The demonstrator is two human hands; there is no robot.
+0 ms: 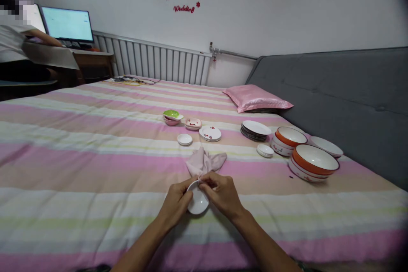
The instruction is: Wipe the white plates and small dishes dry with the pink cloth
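Note:
My left hand [176, 204] grips the left rim of a small white dish [198, 205], its thumb on the inner edge. At the far rim of that dish, my right hand [221, 191] pinches a pale pink cloth [204, 164], whose loose part spreads out beyond the fingers onto the bed. Past the cloth lie a pair of small white dishes [185, 139], a stack of floral plates [211, 133] and a pinkish square dish [193, 123]. A green leaf-shaped dish [172, 114] rests on a pink bowl to their left.
Orange-rimmed bowls [315, 159], a stack of dark-edged white plates [256, 128] and small white dishes [264, 150] stand to the right on the striped bed [95, 148]. A pink pillow [255, 97] lies by the grey headboard [334, 76]. A person [14, 44] sits at a desk far left.

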